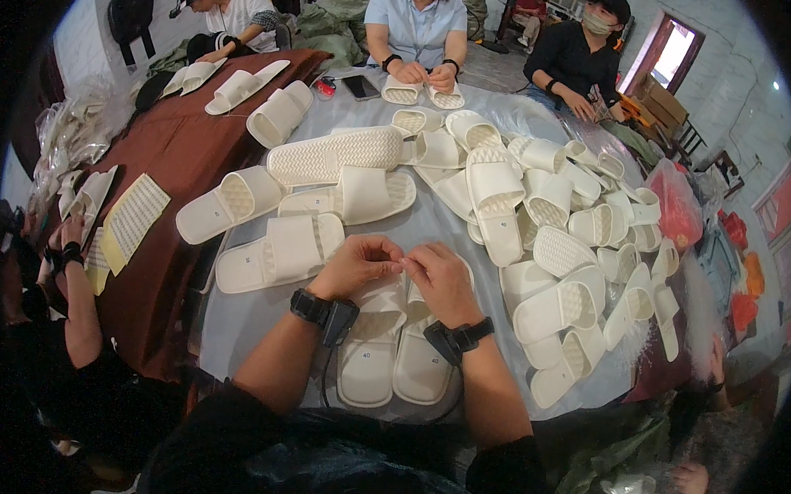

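Note:
A pair of cream slippers lies side by side right in front of me, the left slipper [367, 368] touching the right slipper [421, 374], heels toward me. Above their toe straps my left hand [358, 265] and my right hand [444, 282] meet, thumbs and fingertips pinched together. Whatever the fingertips hold, if anything, is too small to make out. My hands partly cover both straps. Just left of them rests another slipper [282, 252], with an upturned slipper [333, 156] showing its patterned sole farther off.
A loose heap of cream slippers [558, 209] covers the table's right side. Brown cloth [186, 144] lies on the left, bearing yellow printed sheets [137, 216]. Opposite, a person [415, 30] handles two slippers beside a phone [360, 87]. Other people sit around. Pink plastic bag [676, 204] at right.

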`<state>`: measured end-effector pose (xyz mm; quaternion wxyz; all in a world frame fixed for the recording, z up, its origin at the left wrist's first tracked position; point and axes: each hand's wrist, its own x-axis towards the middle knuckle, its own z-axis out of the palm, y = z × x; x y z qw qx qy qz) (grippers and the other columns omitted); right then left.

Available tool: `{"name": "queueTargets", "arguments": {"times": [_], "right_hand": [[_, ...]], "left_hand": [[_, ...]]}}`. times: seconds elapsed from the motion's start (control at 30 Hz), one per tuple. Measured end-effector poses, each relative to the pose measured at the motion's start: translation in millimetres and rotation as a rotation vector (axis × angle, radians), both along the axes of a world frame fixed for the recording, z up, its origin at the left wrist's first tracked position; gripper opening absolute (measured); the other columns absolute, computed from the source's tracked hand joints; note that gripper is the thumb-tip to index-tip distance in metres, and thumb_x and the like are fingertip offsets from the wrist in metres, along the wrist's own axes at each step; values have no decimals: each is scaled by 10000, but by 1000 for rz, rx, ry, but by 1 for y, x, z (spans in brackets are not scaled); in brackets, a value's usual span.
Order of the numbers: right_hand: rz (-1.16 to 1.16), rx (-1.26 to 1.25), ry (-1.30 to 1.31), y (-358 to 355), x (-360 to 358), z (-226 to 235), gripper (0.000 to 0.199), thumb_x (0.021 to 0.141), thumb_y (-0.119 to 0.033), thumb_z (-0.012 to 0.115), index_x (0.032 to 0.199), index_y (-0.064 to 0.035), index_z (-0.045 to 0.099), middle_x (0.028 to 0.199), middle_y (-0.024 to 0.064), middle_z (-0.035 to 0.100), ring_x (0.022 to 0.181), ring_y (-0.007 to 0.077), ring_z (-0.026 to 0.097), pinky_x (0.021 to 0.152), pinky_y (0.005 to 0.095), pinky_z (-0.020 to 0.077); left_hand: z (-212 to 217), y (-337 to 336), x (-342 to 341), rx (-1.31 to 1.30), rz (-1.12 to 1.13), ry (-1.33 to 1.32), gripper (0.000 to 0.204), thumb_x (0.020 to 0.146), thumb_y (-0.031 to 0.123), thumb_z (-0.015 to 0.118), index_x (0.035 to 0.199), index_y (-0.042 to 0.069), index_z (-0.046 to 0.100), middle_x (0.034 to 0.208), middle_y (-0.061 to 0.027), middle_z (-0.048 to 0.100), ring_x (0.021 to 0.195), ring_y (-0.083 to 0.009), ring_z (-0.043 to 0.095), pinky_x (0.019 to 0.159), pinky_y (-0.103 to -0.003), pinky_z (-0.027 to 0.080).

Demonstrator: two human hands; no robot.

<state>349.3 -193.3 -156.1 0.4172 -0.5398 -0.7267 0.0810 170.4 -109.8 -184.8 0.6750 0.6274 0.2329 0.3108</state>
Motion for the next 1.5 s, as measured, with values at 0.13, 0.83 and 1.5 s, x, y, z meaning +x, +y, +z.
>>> {"name": "queueTargets", "arguments": {"times": [0.13,0.83,1.5], "right_hand": [[1,-12,60,0,-2,1,111,887,-164,639,889,-57,610,852,112,623,813,323,601,705,422,487],[32,-83,41,0,1,-4,134,851,-136,657,850,-25,582,816,133,618,753,334,604,655,427,478],[-41,-33,94,-1,1,-3,122,862,-126,649,842,-30,577,782,139,603,727,342,595,647,432,468]], "left_hand": [[1,-1,0,-16,3,-21,103,876,68,723,945,23,661,939,-9,673,839,-73,608,758,-232,501],[-7,1,-1,-12,-25,-7,101,858,24,721,943,20,666,902,26,651,837,-54,590,753,-215,488],[-3,0,1,-5,6,63,114,880,42,702,982,1,672,957,-6,664,878,-84,605,801,-236,498]]}}
